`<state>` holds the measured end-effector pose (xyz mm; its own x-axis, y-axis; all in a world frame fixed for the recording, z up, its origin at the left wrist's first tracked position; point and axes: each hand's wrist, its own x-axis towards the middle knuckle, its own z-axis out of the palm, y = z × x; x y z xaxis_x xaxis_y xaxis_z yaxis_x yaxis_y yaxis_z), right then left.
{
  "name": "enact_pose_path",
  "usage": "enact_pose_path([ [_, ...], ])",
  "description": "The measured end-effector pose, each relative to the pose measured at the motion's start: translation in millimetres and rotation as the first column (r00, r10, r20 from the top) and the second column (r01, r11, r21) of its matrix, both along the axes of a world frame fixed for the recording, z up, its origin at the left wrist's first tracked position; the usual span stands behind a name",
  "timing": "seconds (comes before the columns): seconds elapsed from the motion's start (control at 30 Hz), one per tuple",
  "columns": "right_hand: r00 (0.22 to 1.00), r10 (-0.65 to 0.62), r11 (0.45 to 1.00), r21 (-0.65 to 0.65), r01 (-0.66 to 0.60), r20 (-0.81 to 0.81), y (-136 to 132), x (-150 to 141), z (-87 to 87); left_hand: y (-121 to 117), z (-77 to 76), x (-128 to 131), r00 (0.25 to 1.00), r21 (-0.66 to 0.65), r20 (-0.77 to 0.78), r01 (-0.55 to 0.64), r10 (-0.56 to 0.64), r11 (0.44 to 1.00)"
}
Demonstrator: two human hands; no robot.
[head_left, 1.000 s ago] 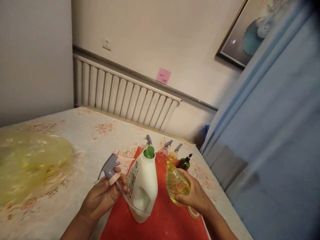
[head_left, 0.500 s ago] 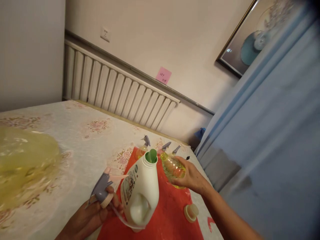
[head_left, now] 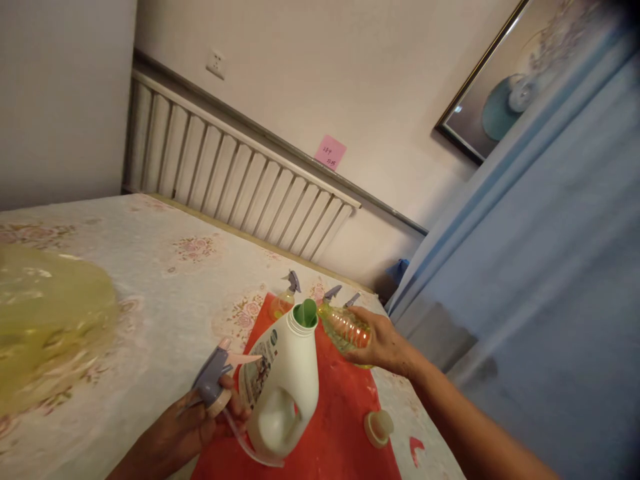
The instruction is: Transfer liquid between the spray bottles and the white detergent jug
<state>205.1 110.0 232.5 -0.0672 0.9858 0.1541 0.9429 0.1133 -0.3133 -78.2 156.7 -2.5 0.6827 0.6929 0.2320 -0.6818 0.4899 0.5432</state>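
My left hand [head_left: 200, 420] is closed round a grey and pink spray trigger head [head_left: 214, 377], whose clear dip tube hangs down in front of the jug. Right beside it stands a white detergent jug [head_left: 295, 373], uncapped, with a green spout [head_left: 306, 312] in its mouth. In my right hand [head_left: 383, 340] is a clear ribbed bottle [head_left: 345, 329] with yellowish liquid. It is tilted, its neck towards the jug's mouth; whether they touch I cannot tell. A pale cap [head_left: 379, 428] lies on the red mat [head_left: 345, 427].
Behind the jug stand several spray bottles, one [head_left: 285, 300] at the mat's far left corner. A large transparent yellow container [head_left: 55, 320] occupies the left of the flowered tablecloth [head_left: 165, 307]. A blue curtain [head_left: 545, 300] hangs at the right; a radiator [head_left: 225, 167] runs behind.
My right hand has tipped the clear bottle further, its neck now closer to the jug's mouth. My left hand with the trigger head has shifted slightly right.
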Motion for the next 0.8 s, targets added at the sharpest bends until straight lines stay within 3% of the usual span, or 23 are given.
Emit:
enact_pose_path([
  [0.4,0.998,0.033,0.999,0.004,-0.033,0.054,2,6,0.9,5,-6.1,-2,0.999,-0.01,0.026,0.024,-0.024,1.0],
  [0.67,0.995,0.067,0.998,-0.014,-0.066,0.07,3,5,6.2,3,5.4,-4,1.0,-0.017,0.017,0.019,-0.018,1.0],
  [0.8,0.994,0.061,0.998,-0.035,-0.058,0.092,3,3,10.1,3,3.8,-5,0.998,-0.033,0.027,0.05,-0.049,0.998],
])
